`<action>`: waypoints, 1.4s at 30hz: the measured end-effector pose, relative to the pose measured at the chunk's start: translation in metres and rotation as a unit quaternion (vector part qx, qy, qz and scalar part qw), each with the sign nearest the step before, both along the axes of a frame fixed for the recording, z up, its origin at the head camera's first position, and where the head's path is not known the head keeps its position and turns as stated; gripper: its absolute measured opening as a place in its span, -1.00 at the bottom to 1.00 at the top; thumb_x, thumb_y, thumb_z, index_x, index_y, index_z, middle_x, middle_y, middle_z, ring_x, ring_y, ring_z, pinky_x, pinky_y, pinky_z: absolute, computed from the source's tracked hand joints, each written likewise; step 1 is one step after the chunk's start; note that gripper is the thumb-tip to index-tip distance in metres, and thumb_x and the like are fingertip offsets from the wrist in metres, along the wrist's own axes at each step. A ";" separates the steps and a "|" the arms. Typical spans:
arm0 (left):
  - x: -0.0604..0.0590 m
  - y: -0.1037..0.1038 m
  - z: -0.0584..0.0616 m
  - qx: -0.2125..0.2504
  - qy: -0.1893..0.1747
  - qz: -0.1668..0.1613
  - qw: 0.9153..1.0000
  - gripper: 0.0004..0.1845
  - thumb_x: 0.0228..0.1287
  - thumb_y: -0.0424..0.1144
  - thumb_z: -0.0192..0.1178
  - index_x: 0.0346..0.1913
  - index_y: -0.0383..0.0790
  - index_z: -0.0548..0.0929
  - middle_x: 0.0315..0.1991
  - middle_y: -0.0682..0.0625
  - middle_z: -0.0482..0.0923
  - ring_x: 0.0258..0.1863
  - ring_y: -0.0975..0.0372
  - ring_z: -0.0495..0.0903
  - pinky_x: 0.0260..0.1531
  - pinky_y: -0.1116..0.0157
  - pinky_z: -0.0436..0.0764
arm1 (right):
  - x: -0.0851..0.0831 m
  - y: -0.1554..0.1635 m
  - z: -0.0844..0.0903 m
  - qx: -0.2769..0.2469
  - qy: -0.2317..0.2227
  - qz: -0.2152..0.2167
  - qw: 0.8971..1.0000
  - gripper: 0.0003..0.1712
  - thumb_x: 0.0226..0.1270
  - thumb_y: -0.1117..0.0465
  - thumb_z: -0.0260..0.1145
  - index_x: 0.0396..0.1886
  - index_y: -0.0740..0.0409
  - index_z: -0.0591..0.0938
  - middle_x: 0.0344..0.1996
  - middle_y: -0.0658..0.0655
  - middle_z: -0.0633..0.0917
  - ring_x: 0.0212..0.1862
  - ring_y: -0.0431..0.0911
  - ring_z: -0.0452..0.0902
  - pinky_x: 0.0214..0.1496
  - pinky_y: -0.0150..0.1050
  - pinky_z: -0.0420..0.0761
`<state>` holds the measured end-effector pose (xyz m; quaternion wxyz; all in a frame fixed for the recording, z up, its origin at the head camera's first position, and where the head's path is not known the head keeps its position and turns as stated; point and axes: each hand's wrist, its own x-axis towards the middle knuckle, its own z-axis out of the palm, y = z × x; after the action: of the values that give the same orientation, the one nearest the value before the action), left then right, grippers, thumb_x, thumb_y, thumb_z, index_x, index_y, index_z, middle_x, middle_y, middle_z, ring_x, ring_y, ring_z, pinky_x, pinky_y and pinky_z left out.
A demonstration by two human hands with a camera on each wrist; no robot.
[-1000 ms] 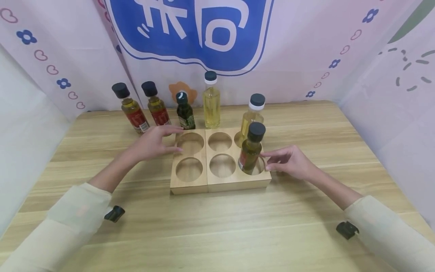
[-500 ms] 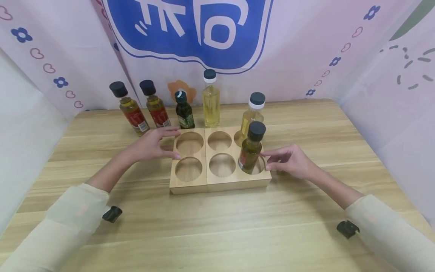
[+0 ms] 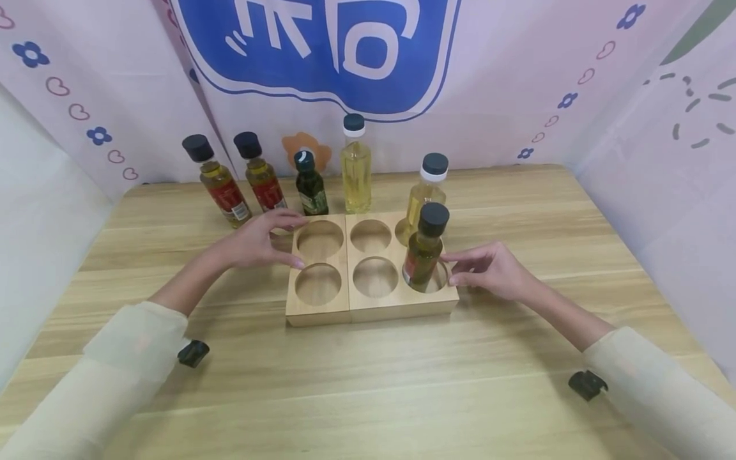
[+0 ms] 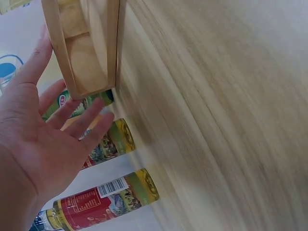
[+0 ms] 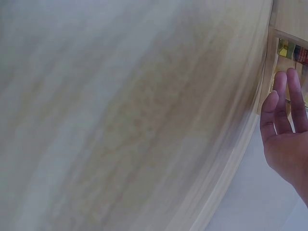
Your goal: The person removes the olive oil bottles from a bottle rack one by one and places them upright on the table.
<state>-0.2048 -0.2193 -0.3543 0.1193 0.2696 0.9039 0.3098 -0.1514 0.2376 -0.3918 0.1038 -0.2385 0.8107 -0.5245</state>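
Sitting at the middle of the table (image 3: 517,211), a wooden holder (image 3: 372,306) has six round wells in two rows of three. Only two wells are filled, both at the 3 o'clock end: the near one carries a dark-capped oil bottle (image 3: 424,252), standing upright, and the far one, just behind it at 12 o'clock, carries a pale bottle with a white collar (image 3: 428,191). The other four wells show bare wood.

The left hand (image 3: 255,243) lies at the holder's 9 o'clock edge with its fingers spread and straight, gripping nothing; in the left wrist view its fingertips (image 4: 103,118) sit just beside the holder's corner, and I cannot tell if they touch. The right hand (image 3: 491,271) is at the holder's 3 o'clock side, fingers relaxed and pointing at the dark-capped oil bottle, holding nothing; whether a fingertip reaches the glass is not clear.

Beyond the holder, toward 12 o'clock, four more bottles stand in a row on the table: two red-labelled bottles (image 3: 221,185) at 10 o'clock, a small dark green bottle (image 3: 310,185), and a tall clear yellow bottle (image 3: 355,167).

Light wood planks make up the tabletop. A pink backdrop (image 3: 517,83) with hearts, flowers and a large blue emblem closes in the far side and both flanks. Cream sleeves (image 3: 132,358) cover both forearms.
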 end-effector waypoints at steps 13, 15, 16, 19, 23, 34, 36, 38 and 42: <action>-0.006 0.000 -0.007 0.074 -0.062 -0.005 0.995 -0.08 0.09 -0.29 0.61 0.51 -0.34 0.39 0.51 -0.38 0.20 0.36 -0.25 0.41 0.34 -0.14 0.52 | 0.001 0.000 0.005 0.020 -0.005 -0.003 1.000 -0.52 0.15 0.47 0.55 0.11 0.41 0.70 -0.26 0.26 0.83 -0.25 -0.17 0.77 -0.20 -0.32 0.77; -0.005 0.000 -0.007 0.077 -0.064 -0.002 0.995 -0.08 0.08 -0.30 0.61 0.50 -0.34 0.39 0.50 -0.38 0.21 0.33 -0.24 0.45 0.34 -0.13 0.53 | 0.001 0.000 0.006 0.033 -0.005 -0.004 0.999 -0.52 0.17 0.44 0.56 0.11 0.38 0.71 -0.26 0.23 0.83 -0.23 -0.17 0.77 -0.16 -0.33 0.76; -0.005 0.000 -0.007 0.077 -0.064 -0.002 0.995 -0.08 0.08 -0.30 0.61 0.50 -0.33 0.40 0.50 -0.37 0.22 0.32 -0.23 0.45 0.33 -0.12 0.53 | 0.002 0.000 0.007 0.040 -0.003 -0.005 0.999 -0.53 0.17 0.42 0.56 0.11 0.37 0.71 -0.27 0.21 0.84 -0.23 -0.17 0.77 -0.16 -0.33 0.75; -0.006 0.000 -0.007 0.077 -0.065 0.002 0.995 -0.08 0.07 -0.29 0.61 0.50 -0.32 0.40 0.50 -0.36 0.21 0.30 -0.21 0.47 0.33 -0.13 0.53 | 0.002 0.000 0.010 0.063 0.005 -0.005 0.998 -0.54 0.19 0.37 0.57 0.11 0.31 0.73 -0.29 0.14 0.84 -0.24 -0.17 0.76 -0.18 -0.31 0.74; -0.007 -0.001 -0.009 0.079 -0.067 0.004 0.995 -0.07 0.08 -0.29 0.61 0.52 -0.32 0.38 0.51 -0.36 0.20 0.26 -0.18 0.49 0.34 -0.14 0.53 | 0.003 0.000 0.015 0.090 0.027 -0.003 0.996 -0.56 0.21 0.33 0.57 0.11 0.26 0.75 -0.29 0.08 0.85 -0.23 -0.17 0.75 -0.17 -0.27 0.75; -0.008 -0.002 -0.013 0.086 -0.065 -0.003 0.994 -0.08 0.08 -0.29 0.61 0.51 -0.32 0.39 0.49 -0.36 0.22 0.26 -0.18 0.48 0.33 -0.12 0.53 | 0.002 0.001 0.033 0.118 0.081 -0.018 0.990 -0.58 0.24 0.30 0.56 0.10 0.26 0.76 -0.30 0.04 0.84 -0.25 -0.21 0.73 -0.21 -0.32 0.74; -0.007 -0.002 -0.012 0.089 -0.067 -0.002 0.994 -0.09 0.09 -0.31 0.61 0.50 -0.32 0.40 0.49 -0.36 0.22 0.26 -0.18 0.49 0.34 -0.12 0.53 | 0.001 0.001 0.038 0.111 0.090 -0.025 0.989 -0.60 0.25 0.33 0.55 0.10 0.28 0.76 -0.29 0.07 0.84 -0.25 -0.23 0.73 -0.20 -0.34 0.74; -0.007 -0.002 -0.012 0.091 -0.069 -0.002 0.994 -0.09 0.09 -0.32 0.60 0.50 -0.33 0.40 0.49 -0.36 0.21 0.25 -0.18 0.50 0.35 -0.12 0.52 | -0.001 0.000 0.042 0.097 0.100 -0.024 0.990 -0.61 0.25 0.38 0.53 0.09 0.30 0.75 -0.28 0.11 0.84 -0.24 -0.23 0.73 -0.19 -0.36 0.74; -0.006 -0.002 -0.010 0.088 -0.068 -0.001 0.994 -0.10 0.09 -0.32 0.60 0.50 -0.31 0.40 0.50 -0.36 0.21 0.25 -0.17 0.50 0.35 -0.13 0.53 | -0.003 -0.001 0.048 0.068 0.122 -0.014 0.990 -0.62 0.23 0.43 0.52 0.07 0.29 0.76 -0.28 0.11 0.84 -0.24 -0.24 0.73 -0.19 -0.38 0.73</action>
<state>-0.2108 -0.2213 -0.3648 0.1570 0.2586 0.8625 0.4056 -0.1544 0.2369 -0.3434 0.0127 -0.2819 0.8544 -0.4362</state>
